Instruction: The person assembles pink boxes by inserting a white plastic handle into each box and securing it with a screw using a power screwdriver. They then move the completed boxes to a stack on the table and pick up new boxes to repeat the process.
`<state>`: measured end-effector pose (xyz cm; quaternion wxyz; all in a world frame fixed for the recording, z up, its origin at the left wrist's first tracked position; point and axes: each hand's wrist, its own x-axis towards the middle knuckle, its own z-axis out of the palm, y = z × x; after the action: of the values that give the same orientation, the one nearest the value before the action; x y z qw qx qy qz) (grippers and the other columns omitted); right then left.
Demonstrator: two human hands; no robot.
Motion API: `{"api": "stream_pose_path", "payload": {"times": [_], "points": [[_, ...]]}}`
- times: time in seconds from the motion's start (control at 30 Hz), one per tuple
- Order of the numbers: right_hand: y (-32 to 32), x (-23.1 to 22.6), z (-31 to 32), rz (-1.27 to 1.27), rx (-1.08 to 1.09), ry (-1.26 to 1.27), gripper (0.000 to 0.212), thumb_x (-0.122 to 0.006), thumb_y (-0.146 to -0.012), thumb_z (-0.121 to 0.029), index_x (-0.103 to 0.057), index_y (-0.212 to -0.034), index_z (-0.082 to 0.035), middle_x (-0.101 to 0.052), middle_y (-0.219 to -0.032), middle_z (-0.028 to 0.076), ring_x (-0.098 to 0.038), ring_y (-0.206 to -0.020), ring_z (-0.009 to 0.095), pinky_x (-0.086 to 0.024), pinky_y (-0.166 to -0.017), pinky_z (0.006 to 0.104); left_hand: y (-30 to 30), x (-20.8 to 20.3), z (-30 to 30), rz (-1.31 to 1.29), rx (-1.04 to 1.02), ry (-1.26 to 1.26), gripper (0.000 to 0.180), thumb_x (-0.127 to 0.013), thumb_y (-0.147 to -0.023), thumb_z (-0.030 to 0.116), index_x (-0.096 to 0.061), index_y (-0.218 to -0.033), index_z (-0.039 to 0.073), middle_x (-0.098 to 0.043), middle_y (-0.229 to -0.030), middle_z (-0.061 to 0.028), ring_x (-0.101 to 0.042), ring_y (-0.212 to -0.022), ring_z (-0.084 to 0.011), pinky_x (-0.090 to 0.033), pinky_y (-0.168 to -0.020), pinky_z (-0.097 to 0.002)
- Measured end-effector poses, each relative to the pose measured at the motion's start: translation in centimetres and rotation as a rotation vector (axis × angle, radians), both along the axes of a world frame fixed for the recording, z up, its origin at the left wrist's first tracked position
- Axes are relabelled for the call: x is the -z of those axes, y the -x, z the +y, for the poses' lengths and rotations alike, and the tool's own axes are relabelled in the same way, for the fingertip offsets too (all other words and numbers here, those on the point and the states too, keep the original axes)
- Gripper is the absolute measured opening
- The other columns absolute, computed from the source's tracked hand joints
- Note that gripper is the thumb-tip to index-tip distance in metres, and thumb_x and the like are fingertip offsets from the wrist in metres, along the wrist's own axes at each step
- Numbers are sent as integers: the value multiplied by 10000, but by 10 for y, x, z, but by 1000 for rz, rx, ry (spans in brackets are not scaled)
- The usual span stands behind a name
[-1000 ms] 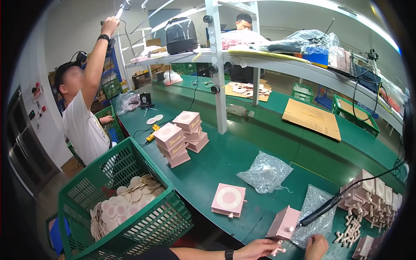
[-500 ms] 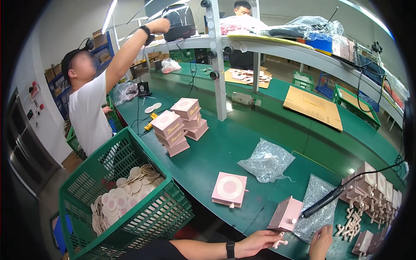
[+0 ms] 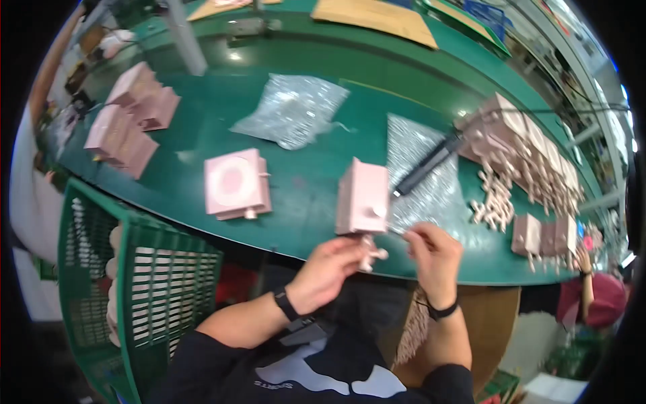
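Observation:
My left hand (image 3: 326,273) is closed, pinching a small pale branched peg (image 3: 368,256) at the table's near edge. Directly beyond it, a pink box (image 3: 364,195) stands on its side with a small round knob facing my way. My right hand (image 3: 436,259) is to the right of the box, thumb and fingertips pressed together; whatever lies between them is too small or blurred to make out. A black pen-shaped tool (image 3: 427,165) on a cable rests over a sheet of bubble wrap (image 3: 441,205), just beyond my right hand.
Left of my hands lies another pink box (image 3: 235,183) with a round disc on top. Farther left are stacked pink boxes (image 3: 124,128) and a green crate (image 3: 171,289). A crumpled plastic bag (image 3: 296,108) lies beyond. To the right are piled pegs (image 3: 493,198) and rowed boxes (image 3: 518,145).
The view has tilted down and swung right, bringing both forearms and a person at the far right into sight. My left hand still pinches the peg beside the box.

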<state>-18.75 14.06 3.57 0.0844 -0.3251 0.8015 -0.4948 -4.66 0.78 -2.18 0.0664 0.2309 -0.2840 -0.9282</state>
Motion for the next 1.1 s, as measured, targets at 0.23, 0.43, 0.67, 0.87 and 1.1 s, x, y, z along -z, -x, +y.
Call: {"api": "stream_pose_path", "payload": {"times": [0.23, 0.43, 0.67, 0.87, 1.1], "points": [[-20, 15, 6, -146, -2, 63, 108, -693, -855, 42, -679, -962, 47, -690, -825, 58, -651, -685, 102, -532, -628, 232, 8, 7, 14, -66, 65, -53, 260, -603, -980, 100, -612, -1206, -27, -667, -1150, -103, -651, -1068, -187, -512, -967, -326], [-39, 32, 1, -283, 55, 126, 207, -684, -869, 49, -624, -1067, 45, -698, -905, 72, -660, -790, 107, -540, -707, 236, 2, 6, 13, -48, 54, -87, 272, -602, -980, 96, -606, -1218, -34, -665, -1156, -101, -653, -1064, -187, -514, -965, -324], [-47, 40, -4, -593, 188, 281, 248, -676, -883, 50, -579, -1109, 28, -700, -967, 81, -642, -893, 108, -516, -811, 246, 5, 11, 12, -33, 50, -108, 248, -607, -975, 86, -616, -1192, -34, -667, -1157, -104, -658, -1048, -188, -519, -959, -328], [-49, 36, -10, -695, 220, 364, 241, -692, -891, 20, -600, -1114, 29, -705, -963, 56, -600, -807, 67, -477, -720, 211, 6, 10, 13, -24, 40, -153, 232, -617, -970, 84, -625, -1174, -26, -678, -1130, -97, -659, -1035, -178, -520, -936, -314], [-55, 40, -10, -847, 268, 444, 225, -676, -918, -4, -598, -1126, 28, -704, -971, 57, -616, -851, 81, -482, -774, 229, 8, 8, 19, -12, -2, -173, 189, -642, -962, 98, -640, -1123, -3, -695, -1004, -45, -639, -888, -108, -515, -861, -270]]}}
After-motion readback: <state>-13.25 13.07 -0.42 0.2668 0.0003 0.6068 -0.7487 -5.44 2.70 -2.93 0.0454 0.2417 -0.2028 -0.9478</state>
